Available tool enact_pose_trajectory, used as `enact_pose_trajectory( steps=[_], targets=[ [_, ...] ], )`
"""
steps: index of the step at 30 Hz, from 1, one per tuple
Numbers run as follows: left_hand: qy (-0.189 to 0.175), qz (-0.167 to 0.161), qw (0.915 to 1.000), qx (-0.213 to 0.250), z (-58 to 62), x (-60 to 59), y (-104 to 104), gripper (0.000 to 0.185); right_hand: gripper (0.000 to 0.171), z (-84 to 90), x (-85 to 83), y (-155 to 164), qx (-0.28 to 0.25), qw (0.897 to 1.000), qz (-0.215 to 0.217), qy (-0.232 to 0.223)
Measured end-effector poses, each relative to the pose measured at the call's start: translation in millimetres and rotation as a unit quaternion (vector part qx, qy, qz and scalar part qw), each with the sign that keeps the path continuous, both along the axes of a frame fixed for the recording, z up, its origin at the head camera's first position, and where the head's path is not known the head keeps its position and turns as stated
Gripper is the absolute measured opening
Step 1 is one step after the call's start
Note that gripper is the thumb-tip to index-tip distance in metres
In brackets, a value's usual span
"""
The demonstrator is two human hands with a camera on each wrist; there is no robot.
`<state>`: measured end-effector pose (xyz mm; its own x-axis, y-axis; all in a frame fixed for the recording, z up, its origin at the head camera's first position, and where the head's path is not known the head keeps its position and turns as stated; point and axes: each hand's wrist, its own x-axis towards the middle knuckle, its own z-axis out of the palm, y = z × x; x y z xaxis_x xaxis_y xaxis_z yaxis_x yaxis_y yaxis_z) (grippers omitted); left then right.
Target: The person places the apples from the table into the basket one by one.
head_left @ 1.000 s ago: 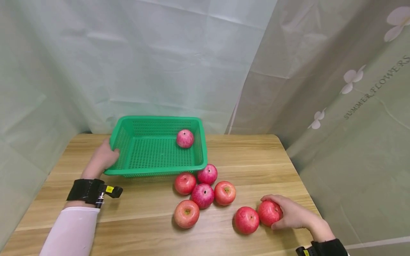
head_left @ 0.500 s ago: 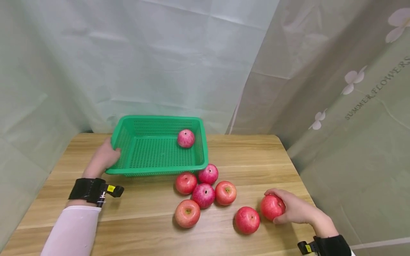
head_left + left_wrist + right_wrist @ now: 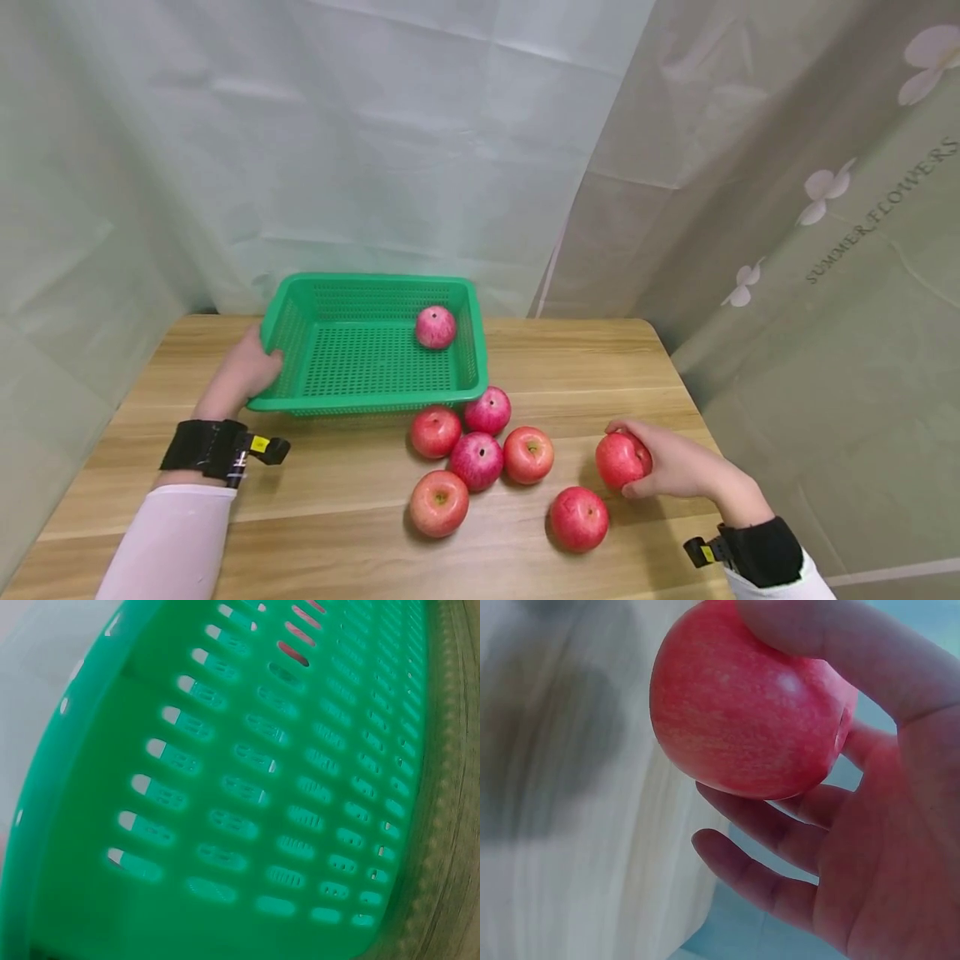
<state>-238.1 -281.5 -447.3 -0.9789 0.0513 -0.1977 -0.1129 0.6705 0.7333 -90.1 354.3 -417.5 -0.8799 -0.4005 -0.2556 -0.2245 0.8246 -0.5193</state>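
The right hand is wrapping its fingers and thumb around a red apple; that held apple is up off the wooden table, over near the right side. The left hand is holding the left edge of the green basket; I cannot tell how its fingers are lying on the rim. One pink apple is sitting in the basket already, by the back right corner. Five apples are lying on the table in front of the basket; those five, plus the held one, are not in the basket yet; so most of the job looks left to do.
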Motion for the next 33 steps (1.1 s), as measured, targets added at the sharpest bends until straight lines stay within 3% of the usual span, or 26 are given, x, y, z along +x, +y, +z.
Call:
enact_pose_trajectory(
  steps=[10,16,33],
  targets=[
    [0.001,0.003,1.0000,0.006,-2.6,-1.1,-0.6,0.068,0.079,10.2,-24.6,-19.0,0.002,0.999,0.031,0.026],
    [0.023,0.001,0.9996,-0.016,-2.2,-1.0,-2.1,0.064,0.080,13.2,-38.1,-31.1,0.005,0.998,0.047,0.038],
    [0.013,0.010,0.9998,-0.007,0.2,3.4,0.3,0.064,0.080,38.2,-74.3,-86.5,-0.001,0.990,0.101,0.097]
  ],
)
